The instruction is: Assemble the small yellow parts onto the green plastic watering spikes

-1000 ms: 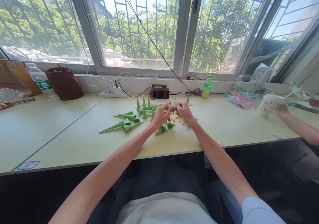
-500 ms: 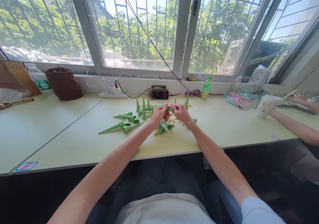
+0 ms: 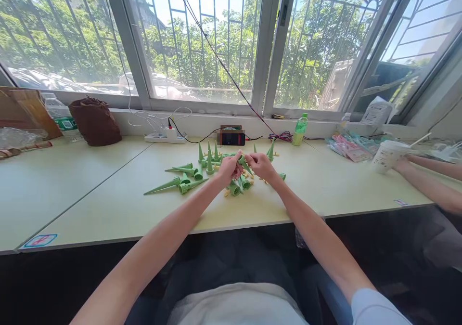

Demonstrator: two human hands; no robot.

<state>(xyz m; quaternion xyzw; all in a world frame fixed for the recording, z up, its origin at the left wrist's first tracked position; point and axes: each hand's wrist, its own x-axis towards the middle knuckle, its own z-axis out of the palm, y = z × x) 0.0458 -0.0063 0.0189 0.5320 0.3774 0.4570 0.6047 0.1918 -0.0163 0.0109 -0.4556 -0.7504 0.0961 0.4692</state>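
Observation:
My left hand (image 3: 230,167) is closed on a green plastic spike (image 3: 247,165) with a wide round socket and a pointed tip, which slants down to the right. Close beside it, the fingers of my right hand (image 3: 263,166) are pinched together at the spike; what they hold is too small to make out. Below my hands are more green spikes (image 3: 245,183) and small yellow pieces (image 3: 251,175). To the left, several spikes lie on their sides (image 3: 162,186), and others stand upright (image 3: 210,160).
On the pale table (image 3: 119,195), a phone (image 3: 233,137) leans at the back near a power strip (image 3: 166,136). A green bottle (image 3: 300,130), plastic bags (image 3: 352,147) and a cup (image 3: 389,155) are on the right, near another person's arms (image 3: 426,180). A brown bag (image 3: 94,122) stands left.
The spike in my left hand has tilted, and its pointed end now shows between my hands. The other person's far hand has moved left, behind the cup.

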